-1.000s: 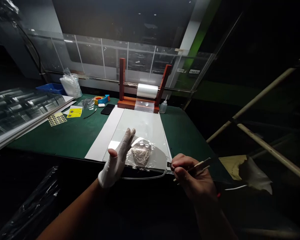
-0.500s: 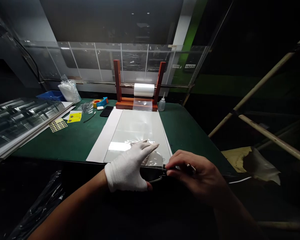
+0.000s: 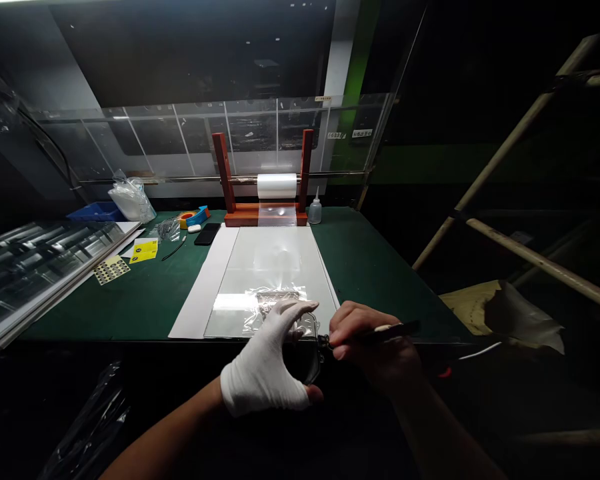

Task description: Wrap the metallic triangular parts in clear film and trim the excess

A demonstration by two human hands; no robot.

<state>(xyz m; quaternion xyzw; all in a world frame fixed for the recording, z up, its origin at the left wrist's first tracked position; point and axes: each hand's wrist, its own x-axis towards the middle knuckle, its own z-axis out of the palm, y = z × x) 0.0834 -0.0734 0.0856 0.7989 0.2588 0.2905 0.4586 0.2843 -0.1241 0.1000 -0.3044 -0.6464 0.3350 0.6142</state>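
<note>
My left hand, in a white glove with a bare thumb tip, grips a thin see-through panel with cut corners between spread thumb and fingers. The panel stands tilted at the table's front edge. My bare right hand is closed on a slim dark tool. Its back end sticks out to the right, and its front end meets the panel's right edge. What kind of tool it is I cannot make out. Behind the left hand, clear crinkled film lies on a glass sheet.
A red stand holds a film roll, with a squeeze bottle beside it. Leftward are a phone, tape dispenser, yellow card, sticker sheet, blue tray and stacked clear panels. Poles stand at the right.
The view has tilted up and turned right. My left hand has turned the panel more upright. My right hand's tool now shows its dark back end, pointing right.
</note>
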